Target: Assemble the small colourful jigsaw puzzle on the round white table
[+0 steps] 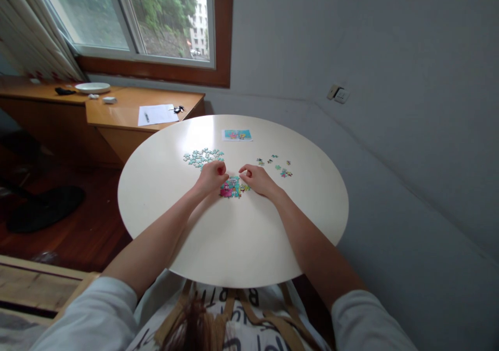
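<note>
A partly joined jigsaw puzzle [231, 187] in pink, teal and yellow lies flat on the round white table [230, 247]. At its upper left is my left hand [213, 177], its fingers curled together; whatever they may hold is too small to make out. My right hand [257, 178] hovers at the upper right of the puzzle, thumb and forefinger bent towards each other, and I cannot see whether a piece sits between them. Behind my left hand spreads a pile of loose teal puzzle pieces [202, 156]. Several more puzzle pieces [286, 173] lie scattered to the right of my right hand.
A small picture card [237, 135] matching the puzzle's colours lies at the table's far side. Beyond the table on the left, a wooden desk [125, 106] carries paper [156, 114], keys [179, 109] and a white plate [92, 88]. A wall stands close on the right.
</note>
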`<state>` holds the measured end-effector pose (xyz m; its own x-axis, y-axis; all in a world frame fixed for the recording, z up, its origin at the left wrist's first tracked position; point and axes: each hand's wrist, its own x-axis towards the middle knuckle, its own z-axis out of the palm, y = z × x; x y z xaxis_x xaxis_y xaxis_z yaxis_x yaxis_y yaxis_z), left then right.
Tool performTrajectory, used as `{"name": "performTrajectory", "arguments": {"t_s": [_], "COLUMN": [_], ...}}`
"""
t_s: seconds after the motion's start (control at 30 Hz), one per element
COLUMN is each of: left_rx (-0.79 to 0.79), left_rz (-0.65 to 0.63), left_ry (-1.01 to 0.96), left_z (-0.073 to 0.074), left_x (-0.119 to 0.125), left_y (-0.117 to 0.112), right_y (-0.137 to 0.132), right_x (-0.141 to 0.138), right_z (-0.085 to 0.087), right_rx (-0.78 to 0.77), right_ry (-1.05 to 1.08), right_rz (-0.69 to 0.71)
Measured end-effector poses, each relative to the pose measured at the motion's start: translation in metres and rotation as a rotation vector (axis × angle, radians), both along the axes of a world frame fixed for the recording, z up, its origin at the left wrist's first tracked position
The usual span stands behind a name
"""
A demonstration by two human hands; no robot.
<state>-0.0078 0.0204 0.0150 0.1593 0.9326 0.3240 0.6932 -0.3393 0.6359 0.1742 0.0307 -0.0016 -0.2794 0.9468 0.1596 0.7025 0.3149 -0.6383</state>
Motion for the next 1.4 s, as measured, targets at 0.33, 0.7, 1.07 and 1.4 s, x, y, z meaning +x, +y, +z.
{"name": "performTrajectory", "arguments": {"t_s": [0.33,0.7,1.07,1.4], "left_rx": [0.013,0.025,0.099,0.116], "left_rz": [-0.042,-0.003,0.03,0.01], "left_ry": [-0.097,-0.092,-0.135,-0.167], "left_z": [-0.009,-0.008,-0.011,-0.01], "left_x": [0.0,-0.003,-0.003,-0.001], "left_y": [0.006,0.009,0.012,0.009], "right_y": [0.001,-0.002,-0.001,0.001], "right_x": [0.0,-0.002,-0.001,-0.001], "right_z": [-0.001,0.002,0.001,-0.002], "right_rx": [0.006,-0.015,-0.009,-0.008], "right_ry": [-0.001,0.005,0.001,0.006], "right_rz": [0.004,-0.001,-0.008,-0.003]}}
